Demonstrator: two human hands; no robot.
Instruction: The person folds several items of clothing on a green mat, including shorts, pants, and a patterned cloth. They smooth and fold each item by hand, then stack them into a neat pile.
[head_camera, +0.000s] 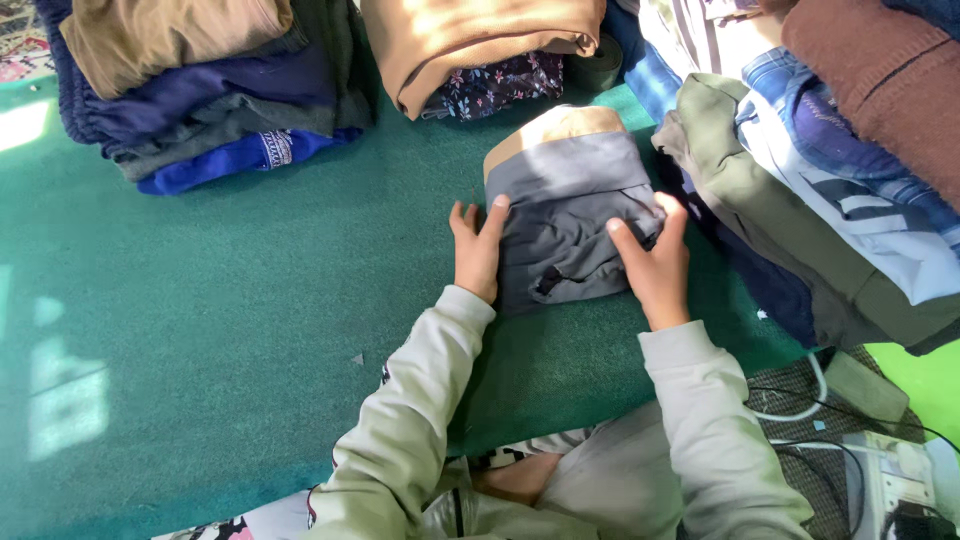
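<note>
Both hands lie flat and open on the folded grey clothes — left hand, right hand — on the green carpet.

Sunlight fell brightly from the upper left, glaring on the tan garment; edges looked perhaps slightly blurred.

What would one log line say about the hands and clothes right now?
left hand: flat on grey folded garment | right hand: pressing its right side | surface: green carpet | nearby: clothes stacks
</note>
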